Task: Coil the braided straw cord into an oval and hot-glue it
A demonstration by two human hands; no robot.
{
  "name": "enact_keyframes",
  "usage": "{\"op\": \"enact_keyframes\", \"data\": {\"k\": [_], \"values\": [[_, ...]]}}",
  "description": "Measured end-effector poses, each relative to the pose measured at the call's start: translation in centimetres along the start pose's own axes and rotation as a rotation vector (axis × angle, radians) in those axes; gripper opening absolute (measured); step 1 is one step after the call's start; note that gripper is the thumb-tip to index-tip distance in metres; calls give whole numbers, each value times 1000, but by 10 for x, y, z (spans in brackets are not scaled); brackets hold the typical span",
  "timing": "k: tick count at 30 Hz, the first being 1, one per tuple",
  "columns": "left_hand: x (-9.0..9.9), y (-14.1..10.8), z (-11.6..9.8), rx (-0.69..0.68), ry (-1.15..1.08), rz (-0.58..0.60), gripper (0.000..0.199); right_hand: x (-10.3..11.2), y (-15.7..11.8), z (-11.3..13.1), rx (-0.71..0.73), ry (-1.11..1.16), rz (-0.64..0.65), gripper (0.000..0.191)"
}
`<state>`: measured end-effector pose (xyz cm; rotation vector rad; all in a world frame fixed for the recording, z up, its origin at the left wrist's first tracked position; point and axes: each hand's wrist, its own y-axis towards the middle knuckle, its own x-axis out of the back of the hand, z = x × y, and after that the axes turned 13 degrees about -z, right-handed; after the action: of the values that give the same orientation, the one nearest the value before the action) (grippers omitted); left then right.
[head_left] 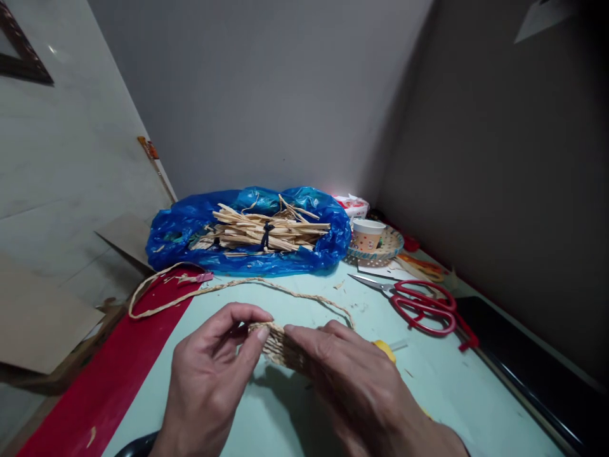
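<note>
Between my two hands is a small woven straw piece (280, 349), its rows of twisted strands facing me. My left hand (214, 368) pinches its upper left edge between thumb and fingers. Around its right side closes my right hand (356, 374), whose fingers are partly hidden behind the piece. A long twisted straw cord (266, 283) curves across the table beyond my hands and loops at the left; its right end drops behind my right hand. Farther back, a bundle of dry straw strips (271, 230), bound with a dark tie, rests on a blue plastic bag (176, 238).
Red-handled scissors (423, 306) lie open at the right, beside a long black object (518, 362). A paper cup (368, 235) stands in a small woven basket (392, 244). Something yellow (384, 350) shows behind my right hand. Red cloth (114, 362) borders the left side.
</note>
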<state>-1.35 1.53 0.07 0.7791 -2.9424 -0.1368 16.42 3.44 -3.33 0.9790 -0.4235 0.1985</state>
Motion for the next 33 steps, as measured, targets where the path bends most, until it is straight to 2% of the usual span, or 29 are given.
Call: {"op": "enact_keyframes", "data": {"k": [4,7,10,15,17,19,21,23,25,28,29,33], "values": [[1,4,6,2,14,-22,13,-3,1,1,13,-6,-2,60],[1,13,10,-14,37,92,15,-2,3,1,-53,-14,6,62],[1,19,12,-31,36,214,30,0,5,-1,-93,-8,-20,63],[1,20,3,194,-211,249,30,1,6,-3,-89,-68,-44,58],[3,22,-3,239,-360,210,28,2,6,-4,-127,-77,-27,55],[5,26,-7,194,-435,111,24,3,6,-4,-206,-78,-30,51],[6,30,-6,132,-403,-5,18,4,8,-4,-280,-80,-70,49],[5,31,-2,121,-331,-63,14,4,10,-3,-310,-85,-139,45],[1,28,5,145,-292,-11,19,3,11,-3,-298,-69,-204,39],[-7,17,16,156,-237,229,29,1,10,-2,-271,-24,-252,36],[-10,14,19,156,-233,260,30,0,10,-2,-261,-10,-249,37],[-14,7,23,175,-267,244,25,-1,8,1,-182,35,-204,41]]}}
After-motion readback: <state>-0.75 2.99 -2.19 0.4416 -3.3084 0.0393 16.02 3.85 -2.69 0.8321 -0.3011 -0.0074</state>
